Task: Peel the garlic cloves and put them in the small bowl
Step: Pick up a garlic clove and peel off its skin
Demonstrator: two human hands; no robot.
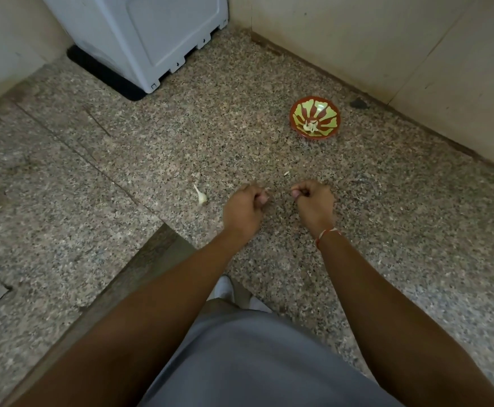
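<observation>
Grey cloth (257, 362) is filling the nearest part of the view, the person's lap or shirt, with both forearms reaching out over it toward the speckled granite counter (122, 160). A red and white thread (326, 234) is circling the right wrist.

The left hand (244, 211) is curling its fingers (262, 198) in tight, and a pale sliver is peeking out at the tips, so it is probably pinching a clove or a strip of skin; what exactly, I cannot tell. The right hand (314, 205) is likewise curling inward, thumb against fingertips, but whether anything is being held there is not visible. Both hands are hovering low over the stone and apart from each other, likely so that loose skin is dropping onto the counter rather than into the bowl.

Just left of the left hand, an unpeeled garlic clove (201, 195) is lying within easy reach. A small scrap of peel (287, 173) is sitting beyond the hands.

Farther off to the right, near the wall, the small bowl (326, 117) is already holding some pale peeled cloves (310, 127). A white appliance (140, 33) is standing in the far corner.
</observation>
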